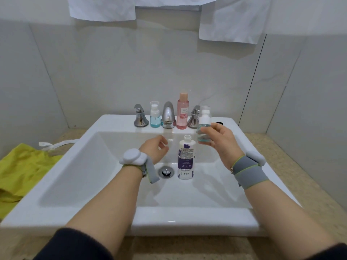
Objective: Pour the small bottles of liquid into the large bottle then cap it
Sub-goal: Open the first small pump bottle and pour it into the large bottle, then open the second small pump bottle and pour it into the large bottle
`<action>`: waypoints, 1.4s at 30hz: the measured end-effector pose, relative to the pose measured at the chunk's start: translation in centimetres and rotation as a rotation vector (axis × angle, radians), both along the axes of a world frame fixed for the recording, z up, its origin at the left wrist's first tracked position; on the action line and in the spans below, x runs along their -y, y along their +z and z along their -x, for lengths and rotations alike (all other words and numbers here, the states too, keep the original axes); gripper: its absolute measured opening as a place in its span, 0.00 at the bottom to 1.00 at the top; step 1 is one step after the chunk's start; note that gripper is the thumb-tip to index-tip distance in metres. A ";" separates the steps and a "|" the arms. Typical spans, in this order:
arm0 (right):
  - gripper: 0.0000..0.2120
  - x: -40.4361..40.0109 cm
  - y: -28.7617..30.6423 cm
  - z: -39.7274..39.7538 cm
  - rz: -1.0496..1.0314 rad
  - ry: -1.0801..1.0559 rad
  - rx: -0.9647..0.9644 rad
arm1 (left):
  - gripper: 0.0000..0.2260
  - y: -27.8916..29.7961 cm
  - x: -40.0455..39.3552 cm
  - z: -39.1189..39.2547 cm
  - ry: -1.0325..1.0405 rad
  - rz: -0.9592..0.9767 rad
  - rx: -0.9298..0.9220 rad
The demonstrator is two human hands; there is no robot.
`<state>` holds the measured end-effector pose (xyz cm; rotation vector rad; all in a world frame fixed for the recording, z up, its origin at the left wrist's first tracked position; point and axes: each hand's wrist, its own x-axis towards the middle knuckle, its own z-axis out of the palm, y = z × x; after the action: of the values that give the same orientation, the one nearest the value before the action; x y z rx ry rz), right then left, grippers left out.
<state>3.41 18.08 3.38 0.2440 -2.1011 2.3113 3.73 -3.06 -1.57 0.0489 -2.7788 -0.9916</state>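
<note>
The right hand [221, 141] pinches a small bottle [204, 126] by its body beside the open large bottle [185, 158] in the sink [93, 166]; light, probably slippery plastic. Left hand [155, 149] loosely curled, empty.

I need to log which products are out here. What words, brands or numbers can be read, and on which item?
Pink bottle: a small white label with a short word, too blurred to read for certain.
Large bottle in the sink: purple and white label with lines of print, all too small and blurred to read.
Small bottle in the right hand: no text visible.
Blue pump bottle: no text visible.
</note>
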 end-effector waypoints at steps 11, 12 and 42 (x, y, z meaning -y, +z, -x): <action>0.16 0.1 -0.7 7.1 -0.504 -0.435 -0.166 | 0.12 -1.8 0.9 1.9 -0.008 0.166 0.099; 0.15 -0.2 -0.6 7.6 -0.553 -0.435 -0.170 | 0.12 -1.7 0.9 1.9 -0.010 0.162 0.096; 0.19 1.5 -2.5 4.6 -0.668 -0.478 -0.369 | 0.12 3.7 1.6 2.9 0.249 0.178 -0.436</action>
<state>-1.16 16.55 0.88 0.1297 -2.3172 1.1678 0.79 -4.67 2.16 0.1323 -2.3754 -0.6054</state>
